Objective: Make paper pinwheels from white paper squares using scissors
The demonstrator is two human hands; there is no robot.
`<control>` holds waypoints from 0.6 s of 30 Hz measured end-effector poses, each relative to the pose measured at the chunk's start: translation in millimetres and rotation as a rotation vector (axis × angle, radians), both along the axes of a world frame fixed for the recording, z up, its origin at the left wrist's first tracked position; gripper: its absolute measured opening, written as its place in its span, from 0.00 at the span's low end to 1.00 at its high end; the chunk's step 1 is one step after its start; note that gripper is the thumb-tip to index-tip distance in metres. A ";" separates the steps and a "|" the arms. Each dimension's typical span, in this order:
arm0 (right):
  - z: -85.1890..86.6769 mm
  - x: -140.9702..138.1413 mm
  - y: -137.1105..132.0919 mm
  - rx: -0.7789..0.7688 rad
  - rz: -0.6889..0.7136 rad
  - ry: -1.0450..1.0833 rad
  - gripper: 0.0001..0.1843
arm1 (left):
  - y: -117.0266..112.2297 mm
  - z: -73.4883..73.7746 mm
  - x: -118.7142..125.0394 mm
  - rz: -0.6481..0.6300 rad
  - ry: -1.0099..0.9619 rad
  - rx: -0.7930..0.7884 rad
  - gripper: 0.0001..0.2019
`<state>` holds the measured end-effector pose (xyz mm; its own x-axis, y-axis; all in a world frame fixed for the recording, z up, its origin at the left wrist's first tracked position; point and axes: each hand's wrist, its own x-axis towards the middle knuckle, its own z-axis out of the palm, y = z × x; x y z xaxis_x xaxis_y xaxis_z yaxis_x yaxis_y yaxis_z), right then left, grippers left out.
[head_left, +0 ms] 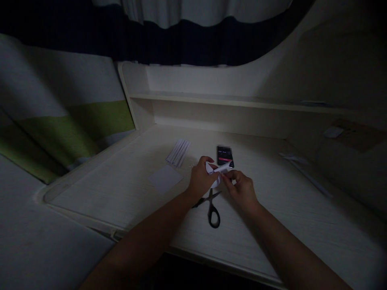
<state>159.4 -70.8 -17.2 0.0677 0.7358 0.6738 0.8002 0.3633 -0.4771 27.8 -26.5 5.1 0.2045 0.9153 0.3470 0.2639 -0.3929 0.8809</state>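
Both hands hold one small piece of white paper (214, 171) just above the pale desk (272, 209). My left hand (201, 177) is closed round its left side. My right hand (240, 187) pinches its right end between thumb and fingers. Black-handled scissors (211, 207) lie open on the desk directly under the hands. A square sheet of white paper (165, 178) lies to the left of my left hand.
A phone (225, 156) with a lit screen lies just behind the hands. Several white paper strips (178, 152) sit at the back left. A shelf (242, 102) runs along the desk's back. More paper scraps (294, 159) lie at the right. The room is dim.
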 end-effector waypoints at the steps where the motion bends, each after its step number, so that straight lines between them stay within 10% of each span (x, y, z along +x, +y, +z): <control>1: -0.1 -0.2 0.3 0.007 0.000 -0.008 0.12 | 0.0 0.2 0.0 -0.002 -0.006 -0.002 0.17; 18: -4.8 -8.1 2.7 -0.151 0.001 0.366 0.12 | -4.5 5.0 2.3 0.028 0.023 0.034 0.17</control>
